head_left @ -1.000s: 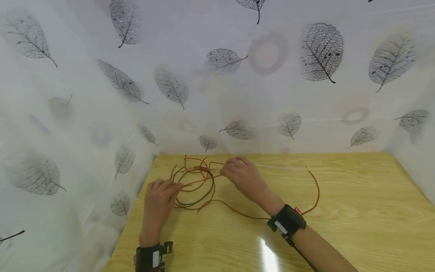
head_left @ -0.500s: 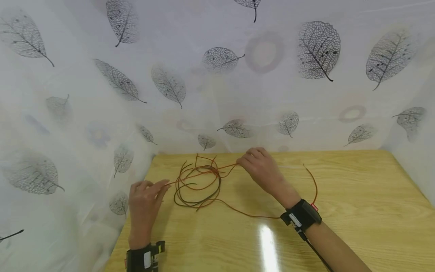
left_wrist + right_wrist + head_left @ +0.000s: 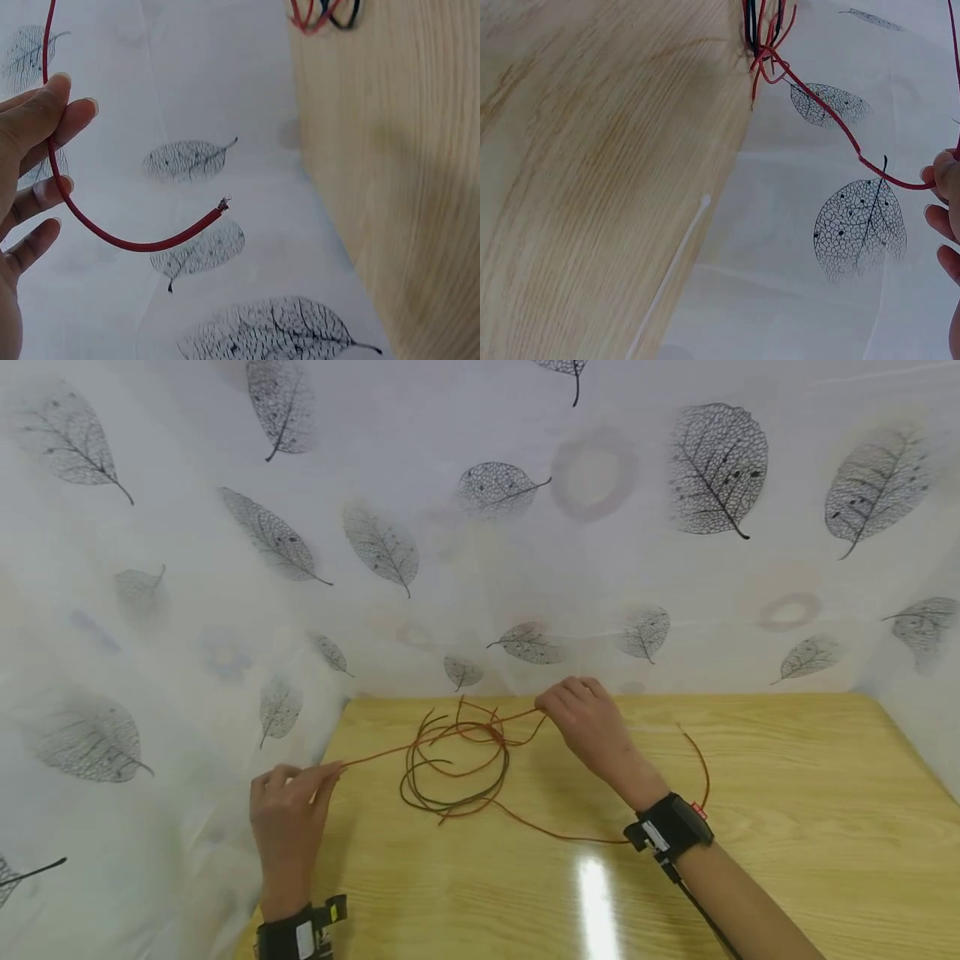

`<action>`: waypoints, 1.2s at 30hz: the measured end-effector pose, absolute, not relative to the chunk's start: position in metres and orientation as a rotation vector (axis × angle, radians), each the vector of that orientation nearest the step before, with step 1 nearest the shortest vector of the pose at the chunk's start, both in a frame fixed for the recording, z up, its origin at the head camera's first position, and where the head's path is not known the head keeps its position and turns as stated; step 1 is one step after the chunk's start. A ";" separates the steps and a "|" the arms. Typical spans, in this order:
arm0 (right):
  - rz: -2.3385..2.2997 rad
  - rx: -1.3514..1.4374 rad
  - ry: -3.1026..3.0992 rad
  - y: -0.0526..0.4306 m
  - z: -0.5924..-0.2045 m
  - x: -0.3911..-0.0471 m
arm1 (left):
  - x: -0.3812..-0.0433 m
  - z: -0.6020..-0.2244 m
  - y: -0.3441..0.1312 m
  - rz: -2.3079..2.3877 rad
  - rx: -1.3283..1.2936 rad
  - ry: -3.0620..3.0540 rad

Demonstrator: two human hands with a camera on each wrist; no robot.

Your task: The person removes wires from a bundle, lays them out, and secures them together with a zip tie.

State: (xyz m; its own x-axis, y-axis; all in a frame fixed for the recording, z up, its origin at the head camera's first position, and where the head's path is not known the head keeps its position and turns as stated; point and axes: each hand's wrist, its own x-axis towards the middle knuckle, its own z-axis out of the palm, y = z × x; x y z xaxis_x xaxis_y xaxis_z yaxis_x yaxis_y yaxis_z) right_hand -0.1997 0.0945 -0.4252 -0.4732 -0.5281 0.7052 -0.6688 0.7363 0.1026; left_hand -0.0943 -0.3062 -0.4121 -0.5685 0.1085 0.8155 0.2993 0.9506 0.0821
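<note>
A red electrical wire stretches above the table between both hands. My left hand pinches it with thumb and index finger. In the left wrist view its free end curves below the fingers and shows bare metal strands. My right hand pinches the wire farther along, at the back of the table. From there the red wire drops in the right wrist view to the bundle. That loose coil of red and dark wires lies on the table between the hands.
A red strand runs from the coil under my right wrist, and a curved red piece shows beyond it. A thin white strip lies near the back edge of the wooden table. A leaf-print sheet hangs behind.
My left hand has moved left and my right hand right and up, drawing the red wire out straight between them. The coil has shifted slightly right.
</note>
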 end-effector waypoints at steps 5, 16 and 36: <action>0.228 0.884 -2.203 0.097 -0.424 -0.202 | -0.090 -0.412 -0.314 -0.257 -0.192 -2.155; 0.223 0.838 -2.244 0.104 -0.422 -0.203 | -0.084 -0.410 -0.323 -0.197 -0.001 -2.156; 0.434 0.807 -2.767 0.245 -0.416 -0.152 | -0.110 -0.450 -0.270 -0.534 -0.485 -2.609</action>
